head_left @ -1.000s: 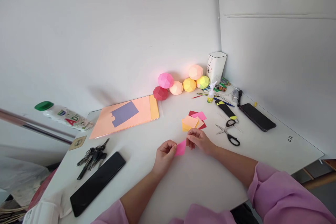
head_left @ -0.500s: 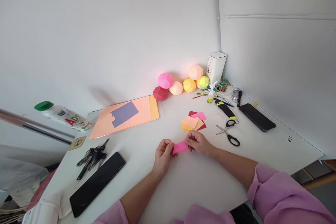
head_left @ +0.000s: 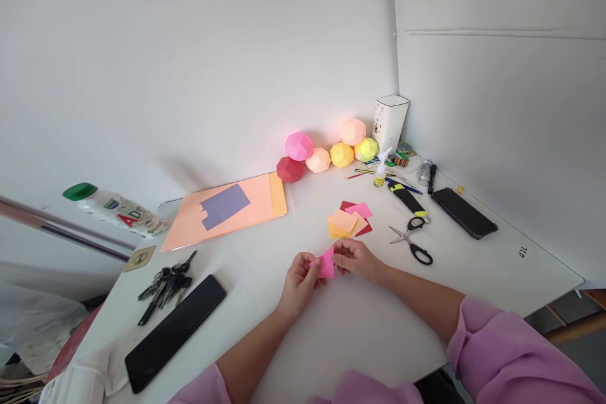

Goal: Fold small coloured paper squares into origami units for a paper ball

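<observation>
A small pink piece of paper (head_left: 327, 265) is held just above the white table between my two hands. My left hand (head_left: 303, 278) pinches its left side, thumb on top. At its right edge, my right hand (head_left: 353, 257) grips it with thumb and fingers; the fingertips behind the paper are partly hidden. Just beyond my hands lies a loose pile of paper pieces (head_left: 344, 219) in peach, orange, red and pink. To the right of my right hand, black-handled scissors (head_left: 416, 241) lie with their blades apart.
Faceted paper balls (head_left: 298, 146) stand along the wall. A glue bottle (head_left: 379, 170), a utility knife (head_left: 407, 198) and a phone (head_left: 464, 212) are at the right. Peach sheets (head_left: 180, 221), keys (head_left: 170, 281), a black slab-like device (head_left: 175, 333) and a green-capped bottle (head_left: 113, 211) are at the left.
The pink paper has turned more upright between my fingers. My left hand has shifted slightly right, its thumb now further over the paper; the right hand has moved slightly.
</observation>
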`<action>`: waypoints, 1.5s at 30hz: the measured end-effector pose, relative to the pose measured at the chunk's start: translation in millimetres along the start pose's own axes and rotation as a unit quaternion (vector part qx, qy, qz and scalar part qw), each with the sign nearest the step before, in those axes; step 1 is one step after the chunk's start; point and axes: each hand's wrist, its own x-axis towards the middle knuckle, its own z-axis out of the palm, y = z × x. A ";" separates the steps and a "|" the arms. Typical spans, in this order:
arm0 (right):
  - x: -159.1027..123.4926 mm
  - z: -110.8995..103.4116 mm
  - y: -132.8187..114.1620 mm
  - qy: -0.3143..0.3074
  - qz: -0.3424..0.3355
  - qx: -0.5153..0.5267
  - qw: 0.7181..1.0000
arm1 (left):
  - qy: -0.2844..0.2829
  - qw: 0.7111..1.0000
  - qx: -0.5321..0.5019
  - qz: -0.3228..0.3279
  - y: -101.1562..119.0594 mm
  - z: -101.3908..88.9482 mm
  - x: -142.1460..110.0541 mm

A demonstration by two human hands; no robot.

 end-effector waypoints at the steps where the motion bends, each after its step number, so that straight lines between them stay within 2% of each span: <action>1: -0.1 -0.1 -0.8 -0.004 -0.001 -0.006 1.000 | 0.000 1.000 0.006 0.006 -0.3 -0.4 -0.3; 4: 0.1 -0.5 -2.0 -0.010 -0.007 -0.019 1.000 | -0.020 0.999 0.018 0.025 0.9 -1.8 -2.1; 11: 0.0 1.3 -2.2 -0.028 -0.025 -0.020 0.999 | -0.129 0.988 0.018 0.086 12.0 -2.6 -5.0; 14: -0.3 2.5 -3.3 -0.027 -0.027 -0.020 0.999 | -0.151 0.983 0.033 0.093 14.1 -2.1 -4.3; 24: -0.7 3.1 -0.3 -0.027 -0.035 -0.031 0.999 | -0.127 0.991 0.003 0.036 3.5 -2.2 -2.0; 29: -0.8 1.7 -0.4 -0.019 -0.039 -0.083 0.996 | -0.114 0.993 0.017 0.015 4.0 -3.0 -2.2; 36: -0.9 2.0 0.5 -0.031 -0.032 -0.105 0.994 | -0.118 0.992 0.017 0.025 2.3 -2.8 -1.3; 40: -0.9 2.3 1.9 -0.025 -0.034 -0.107 0.993 | -0.132 0.991 -0.003 0.002 3.3 -0.9 -2.6; 45: -0.7 2.7 0.2 -0.021 -0.041 -0.098 0.994 | -0.117 0.993 -0.001 0.002 0.3 -2.0 -1.8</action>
